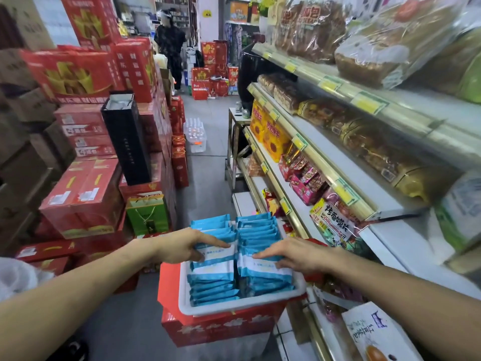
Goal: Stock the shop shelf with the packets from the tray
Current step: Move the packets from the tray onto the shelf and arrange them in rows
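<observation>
Two hands (186, 247) (292, 254) on two packet rows (214, 278)

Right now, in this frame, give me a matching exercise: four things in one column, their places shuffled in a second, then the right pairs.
1 blue packets
2 white tray
3 black box
4 bread loaves

A on the upper shelf at right
B on a red carton
C upright among red boxes at left
D in the tray, touched by the left hand and right hand

Pairs: 1-D, 2-B, 3-C, 4-A
</observation>
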`<move>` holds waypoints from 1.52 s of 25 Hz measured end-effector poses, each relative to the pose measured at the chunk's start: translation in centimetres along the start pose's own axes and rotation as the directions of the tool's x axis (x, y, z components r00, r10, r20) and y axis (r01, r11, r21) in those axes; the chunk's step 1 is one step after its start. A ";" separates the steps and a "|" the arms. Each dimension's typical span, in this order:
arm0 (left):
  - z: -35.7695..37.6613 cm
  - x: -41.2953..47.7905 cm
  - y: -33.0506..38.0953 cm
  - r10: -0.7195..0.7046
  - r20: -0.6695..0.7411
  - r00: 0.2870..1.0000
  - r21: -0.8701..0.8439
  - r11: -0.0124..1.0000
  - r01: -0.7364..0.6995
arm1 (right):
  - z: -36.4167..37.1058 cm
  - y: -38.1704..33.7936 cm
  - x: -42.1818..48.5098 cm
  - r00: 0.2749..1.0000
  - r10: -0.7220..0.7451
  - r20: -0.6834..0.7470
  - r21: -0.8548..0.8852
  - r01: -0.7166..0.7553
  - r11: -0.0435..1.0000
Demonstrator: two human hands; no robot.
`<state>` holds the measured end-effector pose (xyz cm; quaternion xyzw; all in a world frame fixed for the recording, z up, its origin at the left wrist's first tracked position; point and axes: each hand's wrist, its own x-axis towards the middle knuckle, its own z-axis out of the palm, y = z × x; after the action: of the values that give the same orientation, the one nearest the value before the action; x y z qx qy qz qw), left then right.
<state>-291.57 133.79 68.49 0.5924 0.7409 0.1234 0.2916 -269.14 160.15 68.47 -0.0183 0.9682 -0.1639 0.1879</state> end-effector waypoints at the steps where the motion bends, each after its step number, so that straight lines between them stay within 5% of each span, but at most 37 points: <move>1: -2.1 0.3 0.8 0.016 -0.016 1.000 -0.007 1.000 -0.016 | -2.0 -0.2 -0.5 1.000 0.018 -0.014 0.007 -0.018 1.000; 8: -20.6 5.3 13.1 0.231 -0.140 0.963 0.031 0.973 -0.229 | -25.7 0.6 -11.4 0.940 0.142 -0.309 -0.169 -0.201 0.965; 13: -28.5 11.0 27.2 0.447 -0.171 0.878 0.055 0.894 -0.444 | -35.7 2.8 -25.9 0.814 0.257 -0.522 -0.022 -0.314 0.949; 19: -28.5 18.9 39.9 0.598 -0.125 0.792 0.087 0.802 -0.591 | -34.5 13.0 -40.6 0.630 0.497 -0.597 0.077 -0.571 0.817; 28: -26.7 27.8 47.1 0.572 -0.031 0.820 0.126 0.816 -0.564 | -30.2 24.3 -49.8 0.562 0.642 -0.522 0.150 -0.680 0.718; 35: -25.2 33.4 50.0 0.594 0.074 0.801 0.090 0.796 -0.599 | -29.5 25.6 -49.8 0.587 0.615 -0.528 -0.127 -0.770 0.626; 38: -24.8 35.6 51.2 0.613 0.125 0.780 0.081 0.777 -0.624 | -29.5 23.3 -49.5 0.528 0.641 -0.556 -0.214 -0.837 0.504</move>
<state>-269.19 185.33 105.24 0.8239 0.4970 0.1411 0.2329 -233.49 196.18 104.41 0.3995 0.9008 0.1685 0.0246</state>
